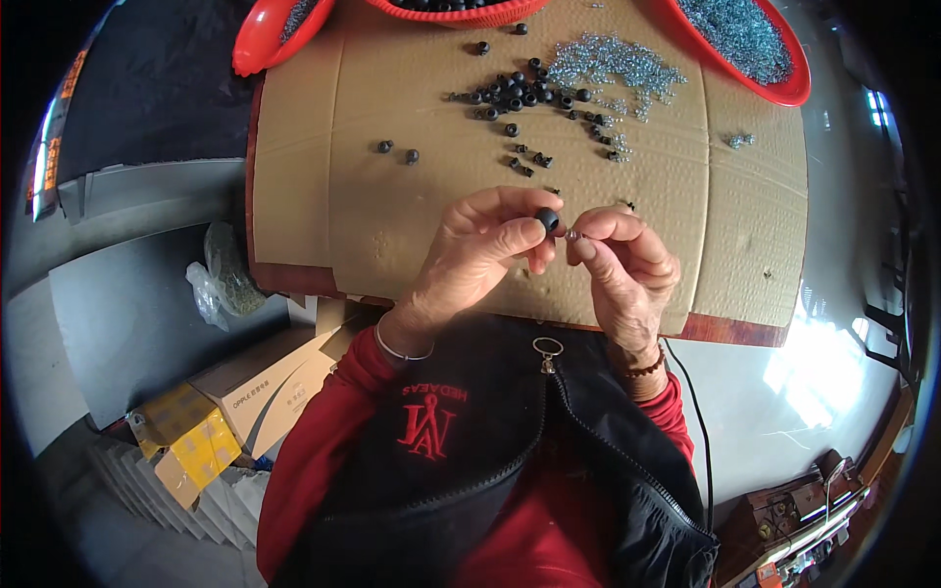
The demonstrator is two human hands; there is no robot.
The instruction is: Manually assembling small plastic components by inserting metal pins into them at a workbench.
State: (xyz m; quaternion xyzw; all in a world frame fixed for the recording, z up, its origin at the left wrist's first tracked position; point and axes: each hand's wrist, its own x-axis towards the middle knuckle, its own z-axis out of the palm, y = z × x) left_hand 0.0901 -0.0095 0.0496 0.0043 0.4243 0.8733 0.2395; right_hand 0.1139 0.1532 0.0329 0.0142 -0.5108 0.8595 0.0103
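Note:
My left hand (475, 240) pinches a round black cord-lock body (548, 219) between thumb and fingers, its hole turned toward the right. Close beside it, my right hand (629, 267) is closed at the fingertips on a small shiny metal spring (572, 235). The two pieces are nearly touching, above the near part of the cardboard sheet (421, 211). Farther off lies a scatter of round and smaller black plastic pieces (515, 93). Next to these, on the right, spreads a loose heap of silvery springs (613, 64).
Red plastic baskets stand along the far edge: one with black pieces (461, 14), one with springs (799, 83), another at left (255, 44). The cardboard covers a reddish wooden table (735, 330). Left of me is an open carton (279, 382); a black cable (698, 412) hangs at right.

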